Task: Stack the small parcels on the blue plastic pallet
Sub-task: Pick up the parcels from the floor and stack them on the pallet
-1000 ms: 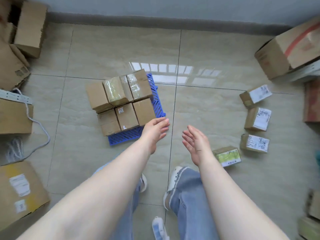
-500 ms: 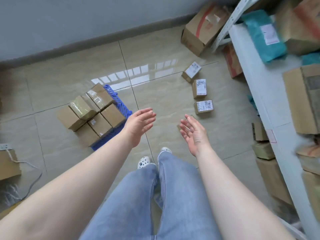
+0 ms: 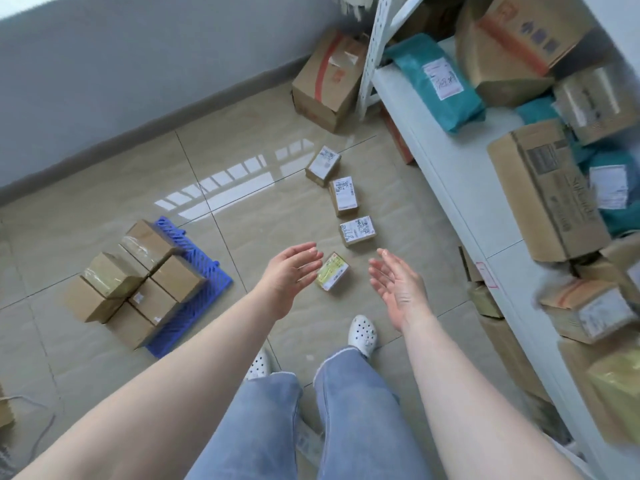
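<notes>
The blue plastic pallet (image 3: 199, 278) lies on the tiled floor at left, with several brown cardboard parcels (image 3: 145, 271) stacked on it in two layers. Several small parcels lie in a row on the floor to its right: one with a yellow-green label (image 3: 333, 273) nearest me, then a white-labelled one (image 3: 358, 230), another (image 3: 344, 196), and the farthest (image 3: 323, 165). My left hand (image 3: 289, 275) and right hand (image 3: 398, 280) hover empty with fingers relaxed, palms facing each other, on either side of the yellow-green labelled parcel and above it.
A white metal shelf (image 3: 446, 174) crowded with cardboard boxes and teal mail bags runs along the right. A large box (image 3: 329, 81) stands by the wall beside the shelf post. More boxes sit under the shelf. My legs and white shoes (image 3: 362, 332) are below the hands.
My view has swung from the pallet toward the right, bringing the shelf and the row of floor parcels closer. Both empty hands have moved from beside the pallet to around the yellow-green labelled parcel.
</notes>
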{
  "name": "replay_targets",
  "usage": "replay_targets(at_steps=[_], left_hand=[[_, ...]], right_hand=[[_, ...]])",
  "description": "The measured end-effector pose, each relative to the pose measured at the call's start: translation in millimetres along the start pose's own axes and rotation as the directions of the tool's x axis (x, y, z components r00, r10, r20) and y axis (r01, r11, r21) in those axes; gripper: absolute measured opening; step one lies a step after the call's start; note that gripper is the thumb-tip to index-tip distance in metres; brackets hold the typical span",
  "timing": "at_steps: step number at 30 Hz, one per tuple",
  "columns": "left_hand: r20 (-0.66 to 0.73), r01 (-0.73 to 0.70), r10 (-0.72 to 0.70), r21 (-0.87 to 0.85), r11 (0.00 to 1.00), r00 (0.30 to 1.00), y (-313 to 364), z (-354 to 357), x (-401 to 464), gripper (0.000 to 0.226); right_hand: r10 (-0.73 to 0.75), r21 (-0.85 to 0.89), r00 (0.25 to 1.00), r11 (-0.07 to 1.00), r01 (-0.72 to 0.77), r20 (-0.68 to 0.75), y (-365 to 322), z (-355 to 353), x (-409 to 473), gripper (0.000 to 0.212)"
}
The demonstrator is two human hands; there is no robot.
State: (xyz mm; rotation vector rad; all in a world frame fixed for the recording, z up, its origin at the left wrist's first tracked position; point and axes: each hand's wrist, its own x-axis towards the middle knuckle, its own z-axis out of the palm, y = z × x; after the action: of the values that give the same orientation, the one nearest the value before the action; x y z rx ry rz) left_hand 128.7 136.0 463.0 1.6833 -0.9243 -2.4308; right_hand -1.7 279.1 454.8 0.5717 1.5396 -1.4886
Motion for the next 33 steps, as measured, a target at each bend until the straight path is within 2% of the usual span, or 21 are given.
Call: replay_targets(at_steps=[5,8,10,17,22,27,30,32,33], left_hand=[[-0.045,0.036,-0.037,-0.014,0.999,0.998,-15.8,46.7,29.8,0.026],[-0.110,0.056,-0.055,0.008,0.998,0.992,-28.2,49.7,56.1,0.023],[-0.145,0.067,-0.061,0.032,0.997,0.988,-35.2,46.2,78.9,0.030],[-0.176,0.121,-0.069,0.304,0.945,0.982,-80.3,9.5,205.2,0.055],[-0.230,0.193,-0.097,0.441,0.876,0.968,-151.7,-25.0,303.7,0.072],[-0.258,0.220,-0.101,0.488,0.845,0.961,-223.6,-50.6,385.3,0.079],[-0.264,0.219,-0.094,0.498,0.839,0.960,-257.4,-58.8,420.7,0.082],[-0.281,0.238,-0.090,0.555,0.797,0.955,-273.3,-62.9,435.6,0.084],[-0.296,0.257,-0.092,0.584,0.770,0.951,-280.5,-65.4,439.9,0.086]], right_hand=[[0.051,-0.129,0.999,0.990,-0.051,-0.001,-39.1,-24.4,53.7,0.019],[0.082,-0.202,0.997,0.976,-0.080,0.002,-39.9,-22.8,89.8,0.011],[0.101,-0.242,0.995,0.966,-0.096,0.010,-29.1,-21.7,116.3,0.013],[0.215,-0.317,0.973,0.920,-0.232,-0.088,67.1,-41.1,230.8,0.065],[0.287,-0.420,0.941,0.842,-0.338,-0.181,155.5,-62.7,314.4,0.085],[0.337,-0.485,0.923,0.785,-0.384,-0.186,224.6,-75.6,385.9,0.098],[0.341,-0.488,0.927,0.790,-0.371,-0.153,257.3,-76.3,417.2,0.101],[0.367,-0.489,0.920,0.783,-0.385,-0.138,272.9,-72.0,434.7,0.096],[0.384,-0.483,0.916,0.784,-0.391,-0.119,279.0,-68.3,441.0,0.087]])
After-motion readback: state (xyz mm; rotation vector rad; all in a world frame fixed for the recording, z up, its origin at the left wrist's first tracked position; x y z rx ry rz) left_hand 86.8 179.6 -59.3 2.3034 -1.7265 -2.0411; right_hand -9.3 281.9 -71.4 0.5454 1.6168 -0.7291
